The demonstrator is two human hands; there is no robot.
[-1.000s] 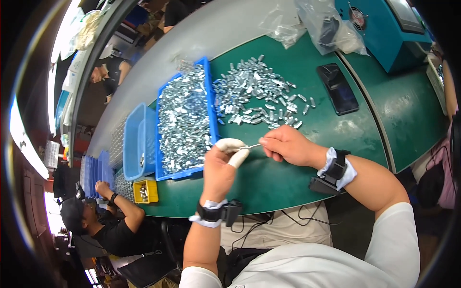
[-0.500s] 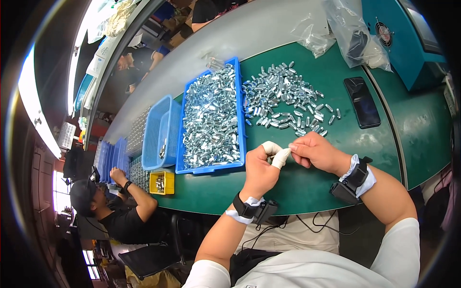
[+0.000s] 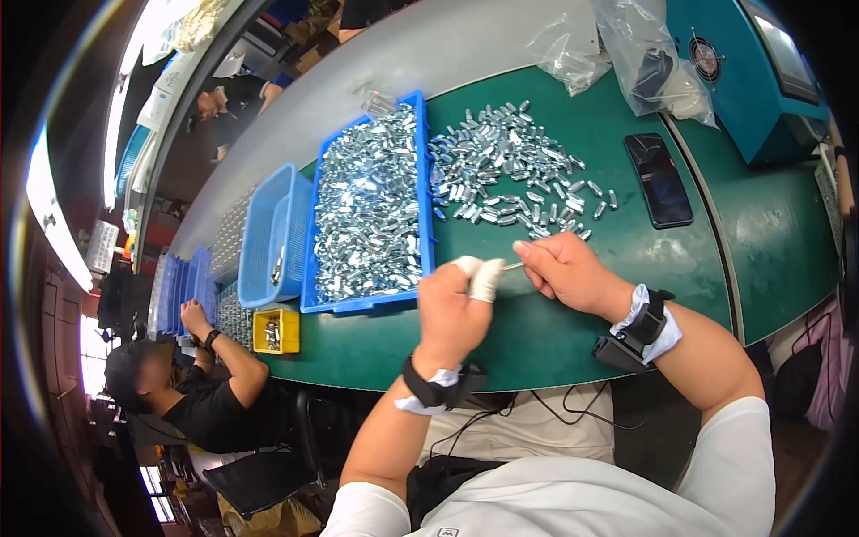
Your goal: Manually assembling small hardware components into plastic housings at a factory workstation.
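Observation:
My left hand [image 3: 455,309], with white finger cots on two fingertips, meets my right hand [image 3: 565,271] over the green table [image 3: 501,331]. Between the fingertips of both hands is a small thin silver metal part [image 3: 513,265]. Just beyond my hands lies a loose pile of small silver metal pieces [image 3: 510,170]. To the left of my left hand a long blue tray [image 3: 420,179] is heaped with the same silver pieces. Both wrists carry black bands.
A black phone [image 3: 659,179] lies right of the pile. Clear plastic bags [image 3: 626,54] and a teal machine [image 3: 761,72] stand at the back right. An empty blue bin [image 3: 273,233] and a small yellow box [image 3: 276,330] sit left of the tray. Another person [image 3: 192,394] works at lower left.
The view has shifted, so the table sits further right and lower. My two hands have drawn closer together around the small part.

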